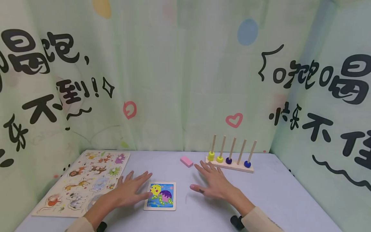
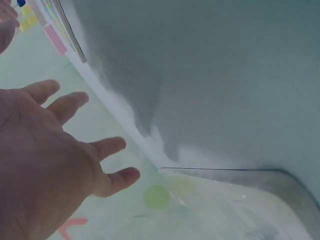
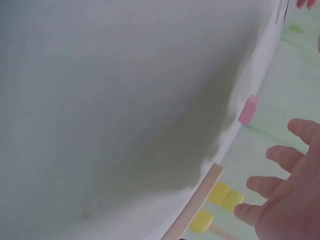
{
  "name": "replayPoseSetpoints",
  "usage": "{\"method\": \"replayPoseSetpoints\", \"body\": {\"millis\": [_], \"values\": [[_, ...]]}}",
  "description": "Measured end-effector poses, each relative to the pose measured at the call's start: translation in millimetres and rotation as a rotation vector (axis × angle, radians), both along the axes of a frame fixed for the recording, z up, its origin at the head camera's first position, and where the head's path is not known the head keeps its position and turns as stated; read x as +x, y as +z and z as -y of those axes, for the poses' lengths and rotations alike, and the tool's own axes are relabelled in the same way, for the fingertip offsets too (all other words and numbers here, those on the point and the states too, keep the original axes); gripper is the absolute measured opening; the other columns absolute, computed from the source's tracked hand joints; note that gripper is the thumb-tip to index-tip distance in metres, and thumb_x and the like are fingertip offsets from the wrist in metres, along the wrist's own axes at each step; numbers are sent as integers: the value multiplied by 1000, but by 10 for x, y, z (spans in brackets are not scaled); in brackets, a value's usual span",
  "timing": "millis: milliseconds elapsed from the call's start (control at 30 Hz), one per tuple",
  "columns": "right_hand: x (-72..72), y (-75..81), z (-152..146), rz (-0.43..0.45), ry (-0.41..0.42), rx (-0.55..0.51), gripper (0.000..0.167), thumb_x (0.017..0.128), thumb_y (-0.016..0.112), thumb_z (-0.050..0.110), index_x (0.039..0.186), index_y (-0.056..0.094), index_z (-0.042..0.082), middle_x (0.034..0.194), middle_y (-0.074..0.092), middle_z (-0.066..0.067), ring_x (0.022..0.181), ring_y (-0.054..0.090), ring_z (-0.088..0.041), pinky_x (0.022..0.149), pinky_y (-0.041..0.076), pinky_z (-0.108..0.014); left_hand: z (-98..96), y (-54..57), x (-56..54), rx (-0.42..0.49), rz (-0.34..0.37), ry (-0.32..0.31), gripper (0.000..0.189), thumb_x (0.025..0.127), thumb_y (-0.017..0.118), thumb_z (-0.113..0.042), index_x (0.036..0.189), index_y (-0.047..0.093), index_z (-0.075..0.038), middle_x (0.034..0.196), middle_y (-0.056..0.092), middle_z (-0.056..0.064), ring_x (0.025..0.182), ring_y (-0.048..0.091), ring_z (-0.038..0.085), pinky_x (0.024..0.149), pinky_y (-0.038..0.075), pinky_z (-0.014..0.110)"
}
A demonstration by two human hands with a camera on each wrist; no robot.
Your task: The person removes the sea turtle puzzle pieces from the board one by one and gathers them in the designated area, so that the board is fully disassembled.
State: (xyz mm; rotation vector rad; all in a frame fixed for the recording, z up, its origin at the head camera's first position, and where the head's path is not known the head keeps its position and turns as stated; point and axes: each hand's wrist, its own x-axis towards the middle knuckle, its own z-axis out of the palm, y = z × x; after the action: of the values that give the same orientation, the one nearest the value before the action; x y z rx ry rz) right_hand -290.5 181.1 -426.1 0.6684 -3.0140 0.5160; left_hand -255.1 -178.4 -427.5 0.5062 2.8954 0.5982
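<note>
My left hand [image 1: 128, 191] hovers with spread fingers between the animal puzzle board [image 1: 97, 189] and a small turtle picture puzzle [image 1: 161, 203]; its thumb overlaps the puzzle's left edge in the head view. Nothing is in this hand, and the left wrist view shows the fingers [image 2: 67, 107] apart over the table. On the other side, my right hand [image 1: 214, 182] is also empty, fingers spread, near a wooden peg stand [image 1: 239, 167] and a pink block [image 1: 186, 161]. The right wrist view has those fingers [image 3: 285, 157] beside the stand's yellow beads [image 3: 220, 192].
The peg stand carries several upright rods with yellow and dark blue beads at their bases. A white table [image 1: 185, 222] bears everything. Printed curtains [image 1: 179, 80] rise behind and at both sides. Dark wrist devices [image 1: 237, 222] sit by the sleeves.
</note>
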Motion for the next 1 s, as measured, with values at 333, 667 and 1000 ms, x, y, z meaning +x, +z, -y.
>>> {"method": "replayPoseSetpoints", "body": {"millis": [333, 667, 1000], "values": [[33, 42, 172, 63, 18, -82, 80, 96, 70, 60, 161, 46, 20, 172, 38, -14, 160, 32, -45, 125, 30, -70, 45, 42, 29, -22, 80, -88, 96, 87, 76, -61, 162, 42, -12, 172, 39, 10, 155, 20, 65, 116, 6, 88], [2, 19, 357, 65, 90, -199, 57, 97, 77, 39, 147, 63, 12, 150, 64, -13, 145, 55, -39, 119, 44, -61, 54, 57, 12, -12, 80, -133, 91, 81, 85, -51, 156, 52, -13, 169, 44, 8, 154, 24, 64, 114, 7, 91], [13, 22, 501, 91, 148, -205, 26, 96, 79, 28, 117, 79, 12, 109, 75, -2, 103, 66, -20, 91, 56, -38, 56, 43, 9, 16, 44, -113, 87, 78, 91, -48, 151, 59, -12, 166, 48, 10, 151, 29, 63, 110, 5, 94]]}}
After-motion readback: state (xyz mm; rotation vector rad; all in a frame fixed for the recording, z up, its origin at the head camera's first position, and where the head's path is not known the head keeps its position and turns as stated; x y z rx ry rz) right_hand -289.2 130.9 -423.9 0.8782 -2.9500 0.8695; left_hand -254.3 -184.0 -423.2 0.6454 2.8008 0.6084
